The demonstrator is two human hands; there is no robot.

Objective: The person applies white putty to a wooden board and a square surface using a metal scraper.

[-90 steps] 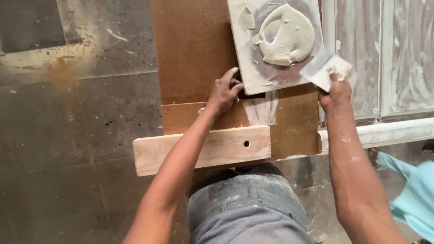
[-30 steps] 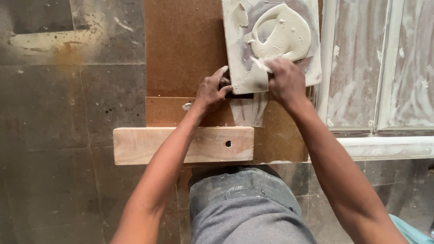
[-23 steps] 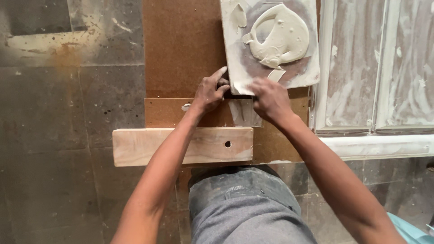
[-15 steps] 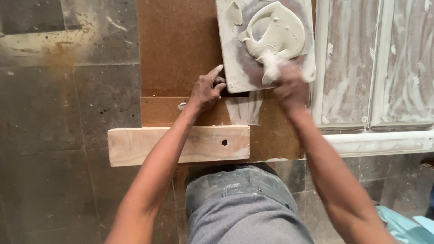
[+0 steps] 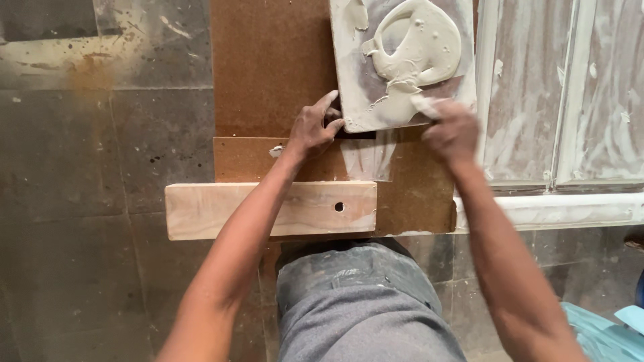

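- The brown board (image 5: 272, 67) lies on the floor, the plank (image 5: 268, 209) across its near end, as before.
- The putty slab (image 5: 402, 60) rests on the board.
- Left hand (image 5: 312, 129) still pins the slab's corner, fingers spread.
- Right hand (image 5: 453, 131), blurred, has slid to the slab's near edge, closed on a scraper (image 5: 424, 105).

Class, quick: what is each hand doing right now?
Left hand: open, fingers steadying the putty board.
Right hand: closed on a scraper.

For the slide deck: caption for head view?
Left hand steadies putty-smeared board; right hand drags scraper through pale putty.
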